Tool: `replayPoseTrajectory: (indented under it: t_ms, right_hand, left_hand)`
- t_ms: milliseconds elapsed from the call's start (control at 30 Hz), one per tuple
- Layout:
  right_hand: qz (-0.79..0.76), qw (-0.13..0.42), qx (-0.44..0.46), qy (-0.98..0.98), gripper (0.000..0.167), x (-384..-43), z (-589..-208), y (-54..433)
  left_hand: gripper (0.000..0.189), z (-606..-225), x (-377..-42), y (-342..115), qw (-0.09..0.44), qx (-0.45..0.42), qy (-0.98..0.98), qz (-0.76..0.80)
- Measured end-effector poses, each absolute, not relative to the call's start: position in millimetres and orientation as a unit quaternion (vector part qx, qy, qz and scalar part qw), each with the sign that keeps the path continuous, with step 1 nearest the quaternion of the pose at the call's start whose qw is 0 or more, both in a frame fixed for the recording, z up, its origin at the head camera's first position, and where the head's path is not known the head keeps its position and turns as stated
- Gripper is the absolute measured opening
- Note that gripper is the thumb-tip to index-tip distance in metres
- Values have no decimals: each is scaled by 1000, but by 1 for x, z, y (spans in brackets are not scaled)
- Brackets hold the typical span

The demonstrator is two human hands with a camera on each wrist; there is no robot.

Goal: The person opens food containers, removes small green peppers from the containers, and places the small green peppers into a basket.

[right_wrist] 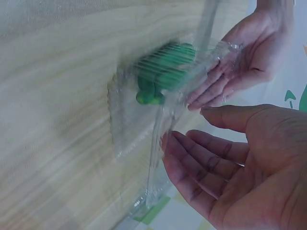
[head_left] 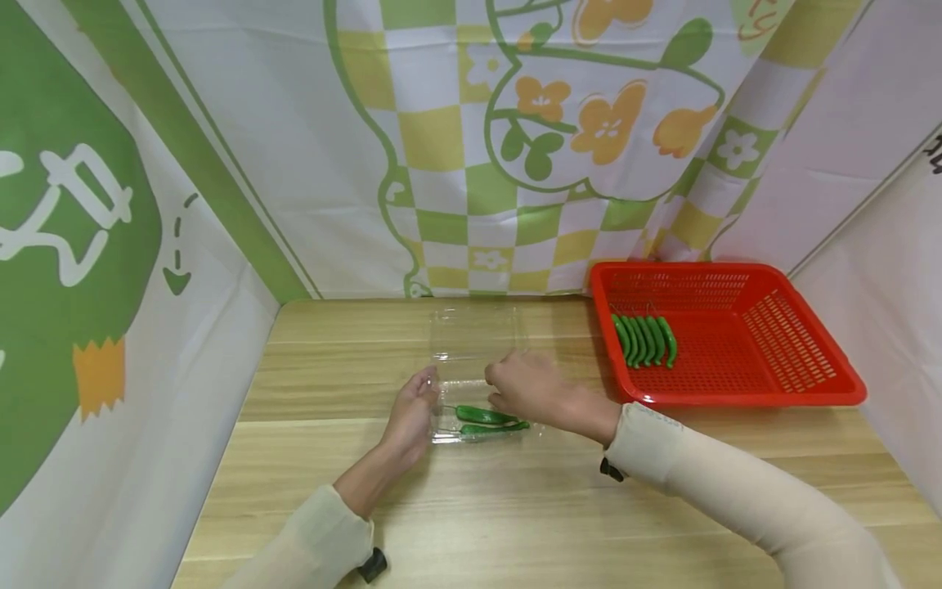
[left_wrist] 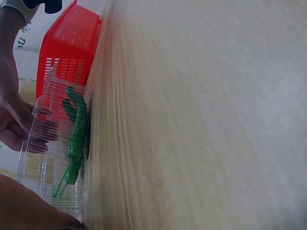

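A clear plastic clamshell box (head_left: pixel 471 384) lies unfolded on the table, its lid (head_left: pixel 474 331) spread toward the back. Two long green chili peppers (head_left: pixel 482 415) lie side by side in its front part. My left hand (head_left: pixel 410 415) holds the box at its left side, and its fingers (right_wrist: pixel 211 88) lie at the clear wall in the right wrist view. Over the right part of the box is my right hand (head_left: pixel 531 386). In the right wrist view this right hand (right_wrist: pixel 240 163) is empty, with loosely bent fingers and the thumb apart from them.
A red plastic basket (head_left: pixel 795 319) stands at the back right of the wooden table (head_left: pixel 331 352). Several green chili peppers (head_left: pixel 643 341) lie in a row at its left end. Printed cloth (head_left: pixel 464 164) hangs along the table's back edge.
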State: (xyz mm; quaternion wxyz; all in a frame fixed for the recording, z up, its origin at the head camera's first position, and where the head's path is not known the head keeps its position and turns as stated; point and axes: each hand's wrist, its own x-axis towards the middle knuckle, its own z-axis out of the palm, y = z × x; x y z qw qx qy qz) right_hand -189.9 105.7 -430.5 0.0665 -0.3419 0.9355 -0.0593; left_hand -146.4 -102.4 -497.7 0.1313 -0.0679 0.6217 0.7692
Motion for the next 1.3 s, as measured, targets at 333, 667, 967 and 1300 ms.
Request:
replayPoseTrajectory:
  t_ms: [333,667,967,1300]
  right_hand:
    - [-80,73,-358,927,8,-188,-447,97]
    - [-113,106,-338,928,24,-188,-460,88]
    - [-124,113,-333,928,32,-188,-466,86]
    - [-120,104,-329,931,23,-193,-473,86]
  left_hand:
    - [59,-497,-146,-102,133,-70,624,767]
    - [59,-497,-146,-102,133,-72,630,762]
    - [60,-497,-146,-102,132,-71,633,759]
    - [58,-497,-147,-101,133,-79,634,758]
